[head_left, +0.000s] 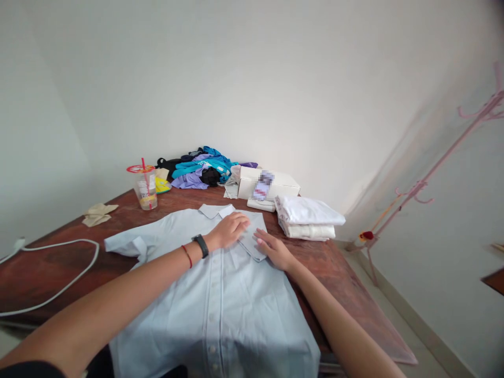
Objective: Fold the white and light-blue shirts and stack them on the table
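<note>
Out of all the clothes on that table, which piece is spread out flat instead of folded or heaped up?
The light blue shirt under both hands; the white clothes are folded in a stack, the colourful ones lie heaped by the wall.

The setting is a room in a home, used for sorting laundry. A brown wooden table [346, 273] stands in the corner of plain white walls and carries a light blue button-up shirt [220, 294], a stack of folded white garments [309, 218] and a heap of unfolded coloured clothes [200, 170]. A lidded plastic drink cup [145, 191] and a pink coat stand [429, 176] confirm domestic use.
</note>
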The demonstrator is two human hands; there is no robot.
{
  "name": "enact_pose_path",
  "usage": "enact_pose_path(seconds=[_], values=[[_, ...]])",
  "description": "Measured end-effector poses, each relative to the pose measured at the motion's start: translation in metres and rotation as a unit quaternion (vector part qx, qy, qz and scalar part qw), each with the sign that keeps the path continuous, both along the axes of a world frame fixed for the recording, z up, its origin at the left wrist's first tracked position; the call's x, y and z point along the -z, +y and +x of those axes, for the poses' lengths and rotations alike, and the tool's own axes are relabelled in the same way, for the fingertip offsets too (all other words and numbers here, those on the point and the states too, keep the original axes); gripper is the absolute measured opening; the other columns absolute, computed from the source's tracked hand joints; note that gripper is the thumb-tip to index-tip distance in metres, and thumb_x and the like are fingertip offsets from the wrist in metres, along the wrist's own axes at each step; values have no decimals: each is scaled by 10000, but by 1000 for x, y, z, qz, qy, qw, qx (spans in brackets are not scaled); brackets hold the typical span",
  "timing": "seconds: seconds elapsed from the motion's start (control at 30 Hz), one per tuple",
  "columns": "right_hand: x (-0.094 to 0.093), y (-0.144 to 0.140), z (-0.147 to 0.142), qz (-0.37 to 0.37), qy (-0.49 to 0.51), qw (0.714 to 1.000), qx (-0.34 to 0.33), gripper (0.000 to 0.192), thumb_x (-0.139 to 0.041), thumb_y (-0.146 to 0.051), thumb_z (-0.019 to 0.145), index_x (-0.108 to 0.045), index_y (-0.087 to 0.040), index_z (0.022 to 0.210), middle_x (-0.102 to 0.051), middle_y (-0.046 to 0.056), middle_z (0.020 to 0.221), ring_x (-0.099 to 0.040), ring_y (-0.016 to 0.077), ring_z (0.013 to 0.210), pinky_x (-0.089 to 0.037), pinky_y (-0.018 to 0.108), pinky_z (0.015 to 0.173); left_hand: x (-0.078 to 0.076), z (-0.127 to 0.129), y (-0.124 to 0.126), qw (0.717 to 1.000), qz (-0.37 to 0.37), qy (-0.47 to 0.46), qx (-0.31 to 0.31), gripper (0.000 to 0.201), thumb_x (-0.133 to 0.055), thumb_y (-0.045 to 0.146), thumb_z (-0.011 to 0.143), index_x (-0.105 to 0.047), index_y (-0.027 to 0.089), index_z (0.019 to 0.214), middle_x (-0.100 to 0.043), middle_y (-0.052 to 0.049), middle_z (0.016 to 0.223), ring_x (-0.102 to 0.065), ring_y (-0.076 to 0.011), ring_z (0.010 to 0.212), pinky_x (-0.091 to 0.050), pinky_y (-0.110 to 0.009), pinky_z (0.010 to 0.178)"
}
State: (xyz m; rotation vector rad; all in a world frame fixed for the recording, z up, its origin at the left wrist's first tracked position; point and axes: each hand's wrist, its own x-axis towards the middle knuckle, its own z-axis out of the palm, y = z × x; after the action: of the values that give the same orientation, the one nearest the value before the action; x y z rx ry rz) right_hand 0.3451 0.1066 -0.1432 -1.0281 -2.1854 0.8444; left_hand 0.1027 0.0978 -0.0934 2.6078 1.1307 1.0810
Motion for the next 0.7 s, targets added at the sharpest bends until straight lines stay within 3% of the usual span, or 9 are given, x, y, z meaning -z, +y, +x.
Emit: enact_pose_path(seconds=[0.1,0.17,0.23,0.3,0.37,0.5,0.6,0.7], values=[[-2,5,4,28,75,996,42,610,-423,-654,981,-724,-183,1226,-680,131,1338,-620,299,1265,-466,446,1091,-14,-29,-41,995,-43,-35,-79,306,-463,401,1036,-649,217,1194,-666,-92,1275,-581,-254,1235,-412,-419,1112],[-3,7,6,29,109,991,72,594,-424,-654,975,-746,-176,1119,-754,126,1173,-698,286,1117,-522,429,1014,-17,-59,-73,981,-69,-76,-165,436,-558,396,984,-525,228,1386,-578,-109,1424,-524,-274,1331,-363,-437,1158],[-1,9,7,12,146,985,89,603,-428,-666,961,-742,-156,1032,-775,135,1056,-738,271,976,-575,395,894,-16,-89,-107,953,-93,-151,-246,573,-631,363,929,-445,224,1452,-505,-126,1501,-475,-287,1387,-314,-448,1195],[3,11,7,-3,176,980,97,613,-440,-687,942,-728,-147,970,-777,144,979,-747,253,854,-594,356,767,-11,-112,-143,909,-119,-253,-309,535,-642,327,910,-481,231,1411,-490,-121,1512,-445,-285,1413,-292,-444,1212],[7,14,7,-8,194,976,100,621,-453,-708,925,-721,-148,941,-774,137,906,-736,232,757,-583,321,669,-6,-126,-179,847,-149,-373,-347,411,-600,311,934,-537,261,1337,-503,-96,1499,-431,-270,1428,-317,-431,1203],[14,19,11,3,203,973,105,615,-464,-708,920,-719,-148,908,-756,113,804,-700,201,643,-542,285,578,-3,-134,-231,708,-185,-583,-352,244,-502,283,983,-596,332,1203,-522,-5,1477,-476,-216,1398,-399,-410,1155],[14,22,14,0,206,972,115,596,-459,-683,929,-717,-147,897,-745,96,756,-689,191,605,-536,280,570,-11,-136,-243,646,-180,-646,-366,211,-504,225,979,-613,316,1135,-542,4,1433,-517,-171,1348,-403,-367,1154],[13,22,15,-4,211,971,115,576,-455,-660,936,-713,-147,886,-739,83,729,-690,187,599,-544,277,583,-24,-144,-233,588,-268,-684,-338,179,-508,233,971,-595,234,1127,-606,-113,1265,-634,-220,1181,-545,-393,1002]])
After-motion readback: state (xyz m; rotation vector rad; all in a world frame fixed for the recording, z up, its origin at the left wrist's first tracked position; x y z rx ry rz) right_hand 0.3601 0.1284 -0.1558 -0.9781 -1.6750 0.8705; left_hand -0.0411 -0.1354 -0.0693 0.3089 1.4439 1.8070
